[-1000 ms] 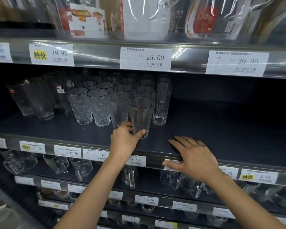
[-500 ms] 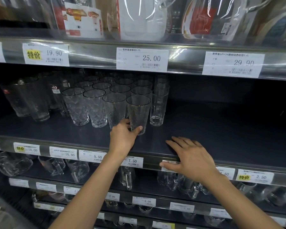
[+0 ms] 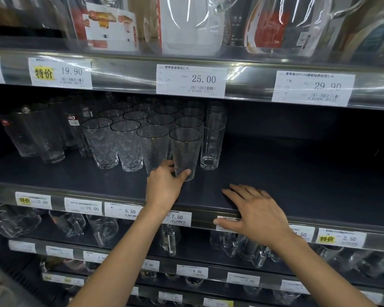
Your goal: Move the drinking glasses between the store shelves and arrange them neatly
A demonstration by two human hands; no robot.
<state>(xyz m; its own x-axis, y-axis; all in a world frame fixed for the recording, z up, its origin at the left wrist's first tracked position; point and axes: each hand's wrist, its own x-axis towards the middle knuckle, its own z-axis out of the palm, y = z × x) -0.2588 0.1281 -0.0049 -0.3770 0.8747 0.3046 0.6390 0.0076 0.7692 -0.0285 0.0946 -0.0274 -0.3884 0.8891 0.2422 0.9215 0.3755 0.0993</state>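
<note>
Here, your left hand [image 3: 164,185] curls around the base of the front textured glass [image 3: 185,151], thumb on its right side, fingers behind it, as it stands upright on the dark shelf [image 3: 275,173] at the right end of the front row. Your right hand [image 3: 256,214] lies flat and spread on the shelf's front edge, holding nothing.

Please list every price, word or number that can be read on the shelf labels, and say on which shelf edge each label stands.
"特价 19.90": top edge tag.
"25.00", "1.7L": top edge tag.
"29.90": top edge tag.
"特价 10.00": middle edge tag.
"10.00": middle edge tag.
"5.50": middle edge tag.
"7.50": middle edge tag.
"特价 2.50": middle edge tag.
"3.90", "6.00": lower edge tags.
Barcodes, small print and lowest tags: too blurred.
</note>
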